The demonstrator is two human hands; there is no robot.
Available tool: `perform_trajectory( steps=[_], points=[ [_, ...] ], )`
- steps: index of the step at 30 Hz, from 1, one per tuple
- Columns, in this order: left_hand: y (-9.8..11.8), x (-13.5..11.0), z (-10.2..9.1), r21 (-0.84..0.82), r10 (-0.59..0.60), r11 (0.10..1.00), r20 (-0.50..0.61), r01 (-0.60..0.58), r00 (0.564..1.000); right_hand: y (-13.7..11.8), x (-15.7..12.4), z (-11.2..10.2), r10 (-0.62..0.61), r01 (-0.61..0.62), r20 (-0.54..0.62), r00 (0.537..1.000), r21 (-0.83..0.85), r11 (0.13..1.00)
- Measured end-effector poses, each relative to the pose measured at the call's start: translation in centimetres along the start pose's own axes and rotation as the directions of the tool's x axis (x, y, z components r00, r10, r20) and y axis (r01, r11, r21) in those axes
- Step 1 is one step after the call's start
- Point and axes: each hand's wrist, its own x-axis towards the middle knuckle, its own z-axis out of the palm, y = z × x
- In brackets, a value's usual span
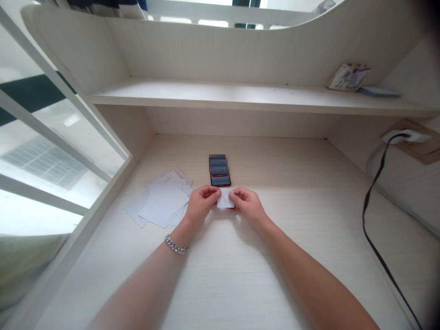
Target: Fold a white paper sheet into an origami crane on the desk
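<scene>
Pale wood grain is covering the tabletop (295,174), which is spreading beneath both grips and out to either side of them; a pale shelf (223,90) is running across, well beyond and above the grips; a white slatted frame (99,204) is standing well to the left of the left grip (201,204); a black cord (365,229) is trailing well to the right of the right grip (250,206), its upper end reaching a wall socket (424,146); loose white sheets (163,201) are lying fanned and overlapping just left of the left grip, a few small marks showing on them; a colourful packet (349,77) is leaning on the shelf, far beyond the right grip and to its right; the left grip is pinching, thumb against fingers, with hardly any gap, and the right grip is mirroring it; a dark phone-like device (222,179) is lying just beyond the two grips, its upper part being pixelated; a silver chain bracelet (176,245) is circling the wrist behind the left grip; a small white paper (225,199) is sitting between the grips, its left and right edges being held by the thumbs; slivers of red are showing at its edge, their source being hidden.
</scene>
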Motion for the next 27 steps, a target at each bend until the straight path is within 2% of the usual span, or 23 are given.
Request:
perform_trajectory(
  steps=[6,10,13,15,17,27],
  points=[
    [0.6,-0.1,0.1,0.017,-0.057,0.998,0.042,0.056,0.998,-1.2,0.3,-0.6,0.070,-0.062,0.064,0.995,-0.122,0.991],
    [0.8,-0.3,0.0,0.062,-0.062,0.997,0.108,0.056,0.992,-1.5,-0.1,-0.8,0.072,-0.053,0.086,0.994,-0.208,0.977],
    [0.9,-0.4,0.0,0.154,-0.046,0.988,0.147,0.024,0.988,-0.9,-0.7,-0.8,0.076,-0.068,0.049,0.996,-0.143,0.987],
    [1.0,-0.4,0.0,0.201,-0.050,0.979,0.167,0.016,0.985,-0.3,-1.1,-0.8,0.031,-0.033,-0.025,0.999,-0.088,0.996],
    [1.1,-0.5,0.0,0.225,-0.055,0.974,0.185,0.012,0.981,0.2,-1.4,-0.8,0.015,-0.017,-0.042,0.999,-0.055,0.998],
    [1.2,-0.6,-0.1,0.246,-0.070,0.969,0.207,0.017,0.976,0.2,-1.6,-1.0,-0.016,0.016,0.002,1.000,-0.019,1.000]
  ],
)
